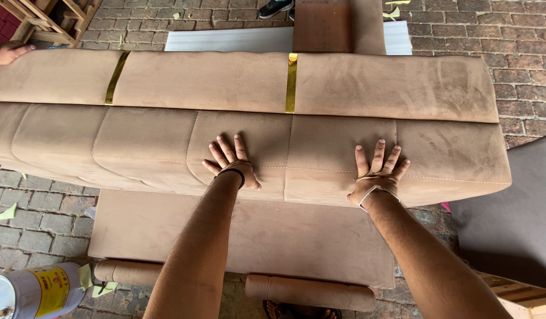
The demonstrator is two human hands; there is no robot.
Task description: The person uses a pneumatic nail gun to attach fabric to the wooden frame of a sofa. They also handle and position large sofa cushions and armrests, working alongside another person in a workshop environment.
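A long sofa part upholstered in tan suede point(137, 142) lies across the view, with two gold strips point(291, 82) on its upper cushion. My left hand point(230, 160) presses flat on its stitched front face, fingers spread, a black band on the wrist. My right hand point(378, 171) presses flat on the same face further right, fingers spread, a light band on the wrist. Neither hand holds anything.
Another person's hand point(8, 53) rests on the sofa's far left end. A tan padded panel point(255, 236) and two fabric rolls point(311, 292) lie on the brick floor below. A white-and-yellow can point(33, 292) stands at bottom left; a grey cushion point(515, 207) at right; a wooden frame point(48, 18) top left.
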